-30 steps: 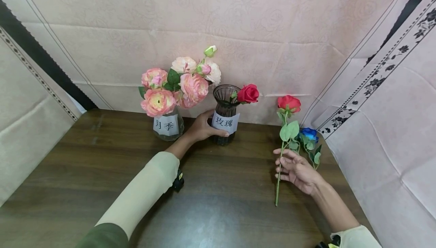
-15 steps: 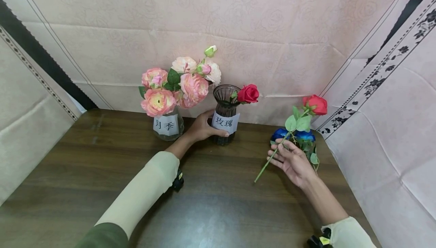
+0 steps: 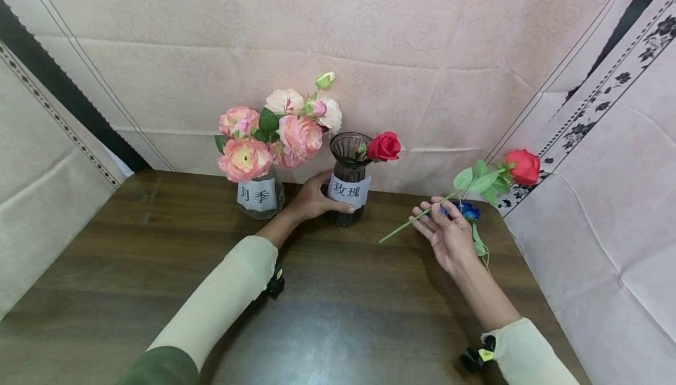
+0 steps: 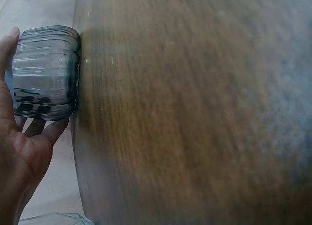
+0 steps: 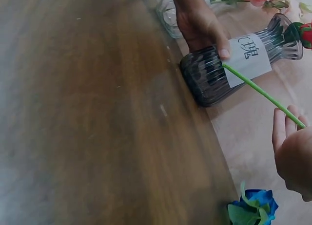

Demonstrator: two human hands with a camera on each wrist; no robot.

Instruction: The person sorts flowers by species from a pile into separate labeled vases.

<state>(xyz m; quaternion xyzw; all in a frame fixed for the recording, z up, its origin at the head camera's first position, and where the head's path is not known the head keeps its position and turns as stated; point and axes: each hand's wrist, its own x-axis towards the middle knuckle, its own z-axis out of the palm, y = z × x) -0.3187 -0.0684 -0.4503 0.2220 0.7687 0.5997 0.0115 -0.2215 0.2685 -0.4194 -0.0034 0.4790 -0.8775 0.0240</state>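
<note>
My left hand (image 3: 315,198) grips the lower body of a dark ribbed glass vase (image 3: 351,168) with a paper label. One red rose (image 3: 384,146) stands in it, leaning right over the rim. In the left wrist view the fingers wrap the vase base (image 4: 46,71). Off to the right, my right hand (image 3: 449,235) pinches the green stem of a second red rose (image 3: 523,166) above the table. Its bloom points right and its bare stem end points left, towards the vase. The right wrist view has that stem (image 5: 261,91) overlapping the vase label.
A clear glass vase (image 3: 257,196) with several pink and cream flowers (image 3: 298,135) stands left of the dark vase. Blue roses (image 3: 467,210) lie at the table's right edge, partly hidden behind the right hand. A cloth backdrop (image 3: 401,97) rises behind the brown table (image 3: 311,303).
The right hand has moved up and left, turning the held rose from near upright to almost sideways, bloom to the right. The left hand and dark vase have stayed put.
</note>
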